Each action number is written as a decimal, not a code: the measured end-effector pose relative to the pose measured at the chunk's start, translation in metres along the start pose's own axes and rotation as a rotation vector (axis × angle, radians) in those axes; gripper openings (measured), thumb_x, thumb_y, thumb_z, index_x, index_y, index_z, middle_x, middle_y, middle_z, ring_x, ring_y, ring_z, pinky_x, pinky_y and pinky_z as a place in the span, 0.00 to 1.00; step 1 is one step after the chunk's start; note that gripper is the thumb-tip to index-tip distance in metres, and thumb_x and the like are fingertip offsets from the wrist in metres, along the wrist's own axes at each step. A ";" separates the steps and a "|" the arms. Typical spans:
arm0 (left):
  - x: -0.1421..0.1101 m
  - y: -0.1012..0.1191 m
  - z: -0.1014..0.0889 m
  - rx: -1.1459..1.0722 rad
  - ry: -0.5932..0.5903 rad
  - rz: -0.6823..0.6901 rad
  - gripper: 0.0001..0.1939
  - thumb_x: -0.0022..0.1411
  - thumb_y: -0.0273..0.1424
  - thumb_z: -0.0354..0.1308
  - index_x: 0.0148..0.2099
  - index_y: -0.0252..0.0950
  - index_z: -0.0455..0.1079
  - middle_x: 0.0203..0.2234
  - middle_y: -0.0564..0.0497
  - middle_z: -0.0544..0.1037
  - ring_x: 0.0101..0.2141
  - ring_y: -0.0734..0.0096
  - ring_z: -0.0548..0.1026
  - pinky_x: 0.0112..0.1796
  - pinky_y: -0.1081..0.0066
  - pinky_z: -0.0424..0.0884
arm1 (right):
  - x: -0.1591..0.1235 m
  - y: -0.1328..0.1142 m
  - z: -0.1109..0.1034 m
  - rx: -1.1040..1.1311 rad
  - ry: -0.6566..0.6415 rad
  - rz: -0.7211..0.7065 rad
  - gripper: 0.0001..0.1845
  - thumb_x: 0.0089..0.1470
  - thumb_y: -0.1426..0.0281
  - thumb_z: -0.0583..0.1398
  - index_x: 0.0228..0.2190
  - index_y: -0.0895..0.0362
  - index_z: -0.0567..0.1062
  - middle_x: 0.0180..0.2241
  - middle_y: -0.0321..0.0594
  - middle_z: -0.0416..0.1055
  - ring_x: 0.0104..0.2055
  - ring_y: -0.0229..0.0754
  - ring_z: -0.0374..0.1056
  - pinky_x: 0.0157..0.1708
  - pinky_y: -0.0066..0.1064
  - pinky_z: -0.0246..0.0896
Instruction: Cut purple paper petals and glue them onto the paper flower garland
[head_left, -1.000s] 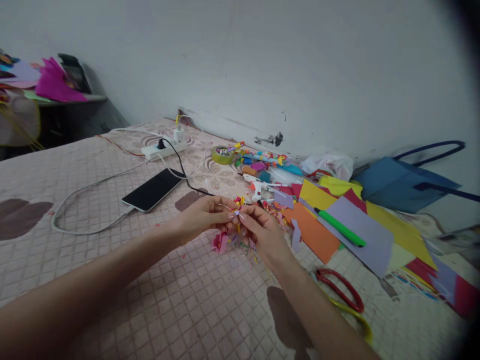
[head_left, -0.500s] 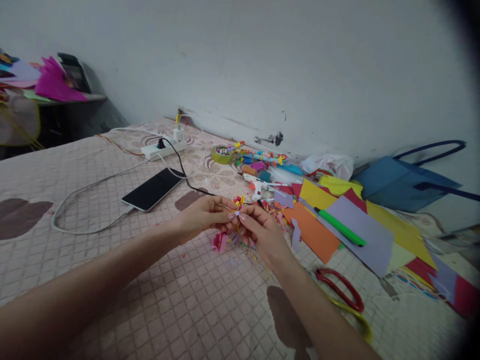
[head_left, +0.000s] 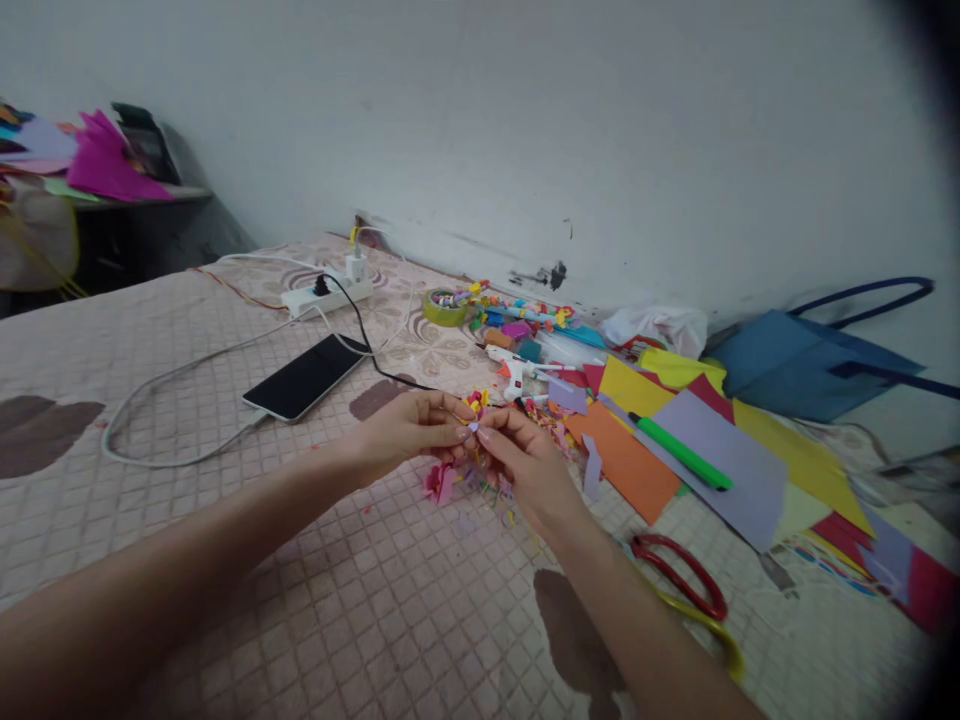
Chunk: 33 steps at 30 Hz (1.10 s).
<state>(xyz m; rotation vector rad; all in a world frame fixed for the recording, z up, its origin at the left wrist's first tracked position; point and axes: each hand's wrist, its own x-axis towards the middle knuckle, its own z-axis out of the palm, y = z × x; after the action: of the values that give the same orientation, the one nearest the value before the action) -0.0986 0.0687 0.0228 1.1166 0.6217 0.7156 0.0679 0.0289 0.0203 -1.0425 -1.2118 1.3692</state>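
Note:
Between the fingertips of both hands is a small pale purple paper piece (head_left: 474, 427). My left hand (head_left: 416, 430) pinches it from the left with thumb and index finger. My right hand (head_left: 525, 458) pinches it from the right, its fingertips almost meeting the left ones. Just behind the fingers shows a little yellow and red paper flower (head_left: 478, 401). Below them, a pink paper flower (head_left: 439, 483) rests on the quilted cover among coloured paper scraps (head_left: 491, 492), partly hidden by my right hand.
Scissors (head_left: 686, 580) with red and yellow handles lie partly under my right forearm. At right are coloured paper sheets (head_left: 630, 465), a green marker (head_left: 684, 453) and a blue bag (head_left: 814, 365). A glue gun (head_left: 517, 378) lies behind my hands; a phone (head_left: 306, 378) charges from a power strip (head_left: 330, 298).
Both hands stay almost in the same place, still pinching the small purple paper piece. The view has shifted very slightly.

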 end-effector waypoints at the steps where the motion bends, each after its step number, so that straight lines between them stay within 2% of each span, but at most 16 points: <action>1: 0.000 0.000 0.000 -0.016 -0.002 -0.007 0.13 0.53 0.27 0.62 0.40 0.31 0.66 0.25 0.53 0.76 0.25 0.80 0.72 0.29 0.77 0.67 | 0.000 0.000 0.000 0.010 0.000 0.008 0.07 0.47 0.66 0.62 0.26 0.56 0.70 0.22 0.31 0.67 0.18 0.29 0.56 0.15 0.21 0.51; 23: 0.001 -0.001 -0.002 -0.016 -0.014 -0.018 0.13 0.52 0.27 0.63 0.40 0.32 0.66 0.27 0.52 0.76 0.26 0.80 0.72 0.31 0.76 0.67 | 0.001 0.000 0.001 0.023 -0.012 0.023 0.07 0.47 0.66 0.62 0.26 0.56 0.70 0.22 0.32 0.68 0.18 0.30 0.57 0.15 0.21 0.50; 29: 0.002 -0.002 -0.001 0.123 -0.006 0.071 0.12 0.52 0.29 0.63 0.38 0.31 0.66 0.26 0.52 0.75 0.25 0.78 0.73 0.29 0.75 0.68 | 0.001 0.004 -0.001 -0.108 0.000 -0.044 0.07 0.48 0.66 0.61 0.26 0.56 0.70 0.21 0.31 0.64 0.18 0.30 0.55 0.16 0.22 0.51; 33: 0.003 -0.004 0.000 0.204 -0.018 0.127 0.13 0.52 0.30 0.61 0.40 0.31 0.65 0.24 0.52 0.74 0.25 0.76 0.73 0.29 0.74 0.68 | 0.002 0.005 -0.002 -0.143 0.014 -0.031 0.07 0.47 0.65 0.61 0.25 0.56 0.70 0.20 0.30 0.62 0.18 0.30 0.54 0.16 0.23 0.50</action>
<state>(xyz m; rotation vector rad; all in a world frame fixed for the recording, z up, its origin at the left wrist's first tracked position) -0.0961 0.0698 0.0183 1.3594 0.6224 0.7625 0.0692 0.0308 0.0152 -1.1261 -1.3258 1.2639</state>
